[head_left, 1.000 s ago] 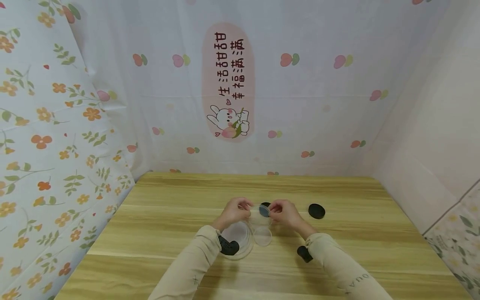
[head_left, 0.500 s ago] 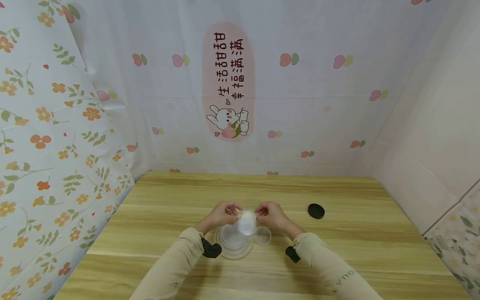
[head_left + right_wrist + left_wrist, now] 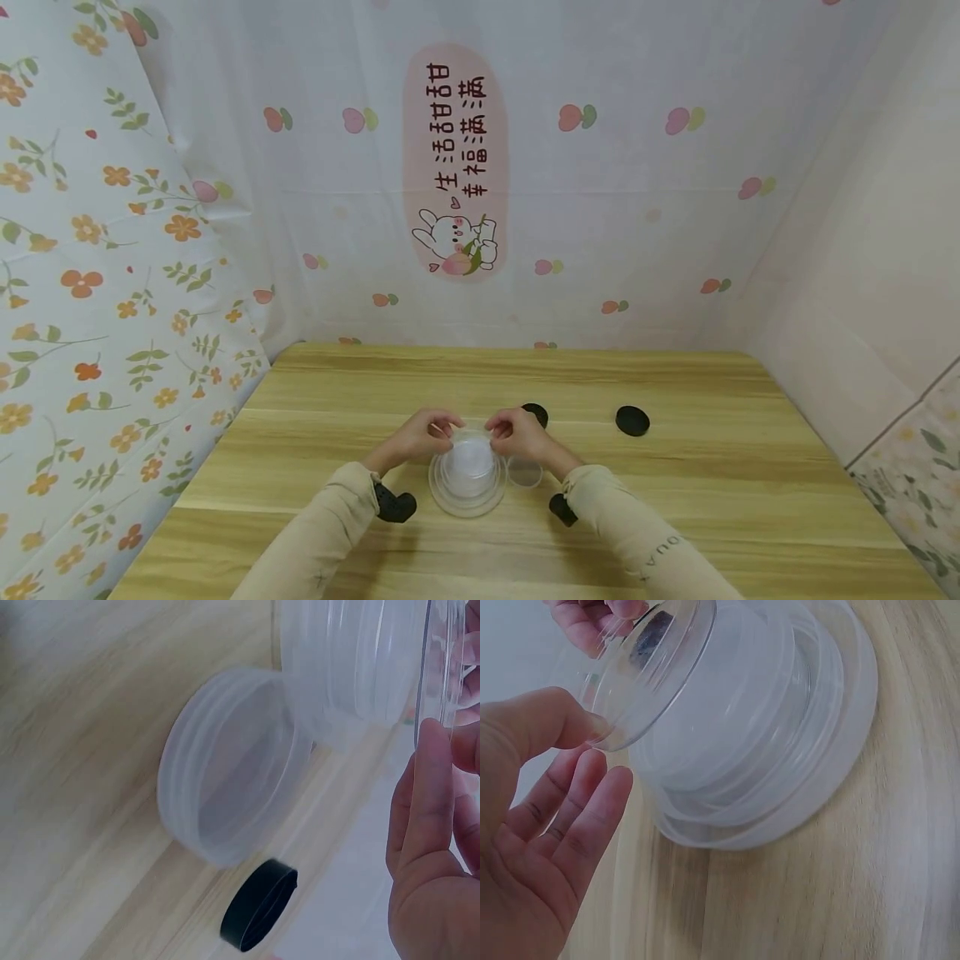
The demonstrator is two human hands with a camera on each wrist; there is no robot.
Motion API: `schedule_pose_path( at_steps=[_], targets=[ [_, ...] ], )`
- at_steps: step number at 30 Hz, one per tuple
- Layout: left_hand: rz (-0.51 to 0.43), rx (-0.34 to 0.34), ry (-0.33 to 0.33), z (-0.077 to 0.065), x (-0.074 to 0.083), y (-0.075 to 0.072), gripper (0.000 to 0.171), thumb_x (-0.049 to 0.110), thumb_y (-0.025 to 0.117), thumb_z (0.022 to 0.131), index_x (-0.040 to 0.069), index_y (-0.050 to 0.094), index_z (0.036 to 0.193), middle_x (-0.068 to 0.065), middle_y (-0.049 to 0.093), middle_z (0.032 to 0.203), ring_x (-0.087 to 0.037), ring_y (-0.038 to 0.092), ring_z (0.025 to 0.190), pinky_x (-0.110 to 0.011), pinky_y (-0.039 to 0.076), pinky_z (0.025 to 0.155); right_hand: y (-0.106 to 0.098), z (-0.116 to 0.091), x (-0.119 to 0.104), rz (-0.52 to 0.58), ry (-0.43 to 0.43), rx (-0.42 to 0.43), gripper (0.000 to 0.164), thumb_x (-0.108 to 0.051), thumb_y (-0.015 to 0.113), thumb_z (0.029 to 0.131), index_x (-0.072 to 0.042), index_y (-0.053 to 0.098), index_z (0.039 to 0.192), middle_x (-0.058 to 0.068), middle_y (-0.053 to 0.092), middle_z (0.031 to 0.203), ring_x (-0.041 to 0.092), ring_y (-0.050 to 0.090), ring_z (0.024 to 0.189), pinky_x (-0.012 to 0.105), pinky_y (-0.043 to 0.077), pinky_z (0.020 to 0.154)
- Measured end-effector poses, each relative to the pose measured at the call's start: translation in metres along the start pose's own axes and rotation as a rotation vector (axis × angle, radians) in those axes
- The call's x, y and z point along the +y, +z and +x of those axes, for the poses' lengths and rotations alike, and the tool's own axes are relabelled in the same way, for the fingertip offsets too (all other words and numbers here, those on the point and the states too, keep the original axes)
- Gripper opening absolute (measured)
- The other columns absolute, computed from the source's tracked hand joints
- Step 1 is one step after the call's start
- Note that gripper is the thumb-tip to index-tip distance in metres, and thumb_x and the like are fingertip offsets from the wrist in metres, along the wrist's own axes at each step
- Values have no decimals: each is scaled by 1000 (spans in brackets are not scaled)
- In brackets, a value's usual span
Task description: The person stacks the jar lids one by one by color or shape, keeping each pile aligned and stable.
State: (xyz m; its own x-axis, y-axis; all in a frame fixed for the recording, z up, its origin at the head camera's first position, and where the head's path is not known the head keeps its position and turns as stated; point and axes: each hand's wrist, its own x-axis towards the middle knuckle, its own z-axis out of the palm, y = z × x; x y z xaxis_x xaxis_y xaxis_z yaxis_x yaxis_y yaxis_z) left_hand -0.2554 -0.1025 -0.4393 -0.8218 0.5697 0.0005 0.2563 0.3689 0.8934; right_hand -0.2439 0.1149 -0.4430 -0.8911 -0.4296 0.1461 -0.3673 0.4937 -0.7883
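Note:
My left hand (image 3: 422, 435) and right hand (image 3: 522, 437) pinch opposite sides of a clear round plastic lid (image 3: 664, 682) by its rim. In the left wrist view, the thumb presses the lid's edge while the other fingers lie beneath. The lid is tilted close over a stack of translucent round lids (image 3: 467, 502), the widest at the bottom. My right thumb and fingers grip the other side of the rim in the right wrist view. Just right of the stack, a smaller translucent round lid (image 3: 225, 772) lies on the table, hollow side up.
One black round lid (image 3: 536, 415) lies behind my right hand, partly covered by it. Another black lid (image 3: 632, 421) is farther right on the wooden table (image 3: 712, 500). Printed cloth (image 3: 637, 208) hangs behind the table's far edge.
Both hands have moved left with the clear lid, from in front of the nearer black lid to over the stack. That black lid shows again behind the right hand.

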Motion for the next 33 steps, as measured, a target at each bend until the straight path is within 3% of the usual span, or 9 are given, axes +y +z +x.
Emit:
schedule_pose_path(
  at_steps=[4,11,25,33],
  targets=[
    [24,-3,-7,-4,-4,-3,34,-8,54,72,-5,59,105,-11,53,82,-16,51,69,-25,44,60,5,2,-1,3,-3,-17,17,8,61,69,5,62,86,4,57,72,11,52,66,20,45,59],
    [-32,-54,-5,-9,-9,-2,34,-8,56,74,-8,57,108,-13,53,81,-13,51,66,-23,43,57,8,0,1,21,14,-44,17,7,62,72,5,65,88,2,58,72,10,51,65,19,44,58],
    [-84,-32,-60,-13,-9,3,35,-7,54,76,-9,54,112,-9,50,81,-13,48,64,-24,41,56,11,-2,4,80,38,-48,16,7,60,75,8,64,91,8,58,72,11,55,59,22,48,51],
    [-89,-14,-81,-10,-10,6,36,-10,52,75,-9,54,111,-6,49,78,-10,47,61,-23,39,53,12,-3,4,134,83,-51,17,6,58,78,9,62,94,4,55,72,9,53,59,24,50,53]
  ],
)
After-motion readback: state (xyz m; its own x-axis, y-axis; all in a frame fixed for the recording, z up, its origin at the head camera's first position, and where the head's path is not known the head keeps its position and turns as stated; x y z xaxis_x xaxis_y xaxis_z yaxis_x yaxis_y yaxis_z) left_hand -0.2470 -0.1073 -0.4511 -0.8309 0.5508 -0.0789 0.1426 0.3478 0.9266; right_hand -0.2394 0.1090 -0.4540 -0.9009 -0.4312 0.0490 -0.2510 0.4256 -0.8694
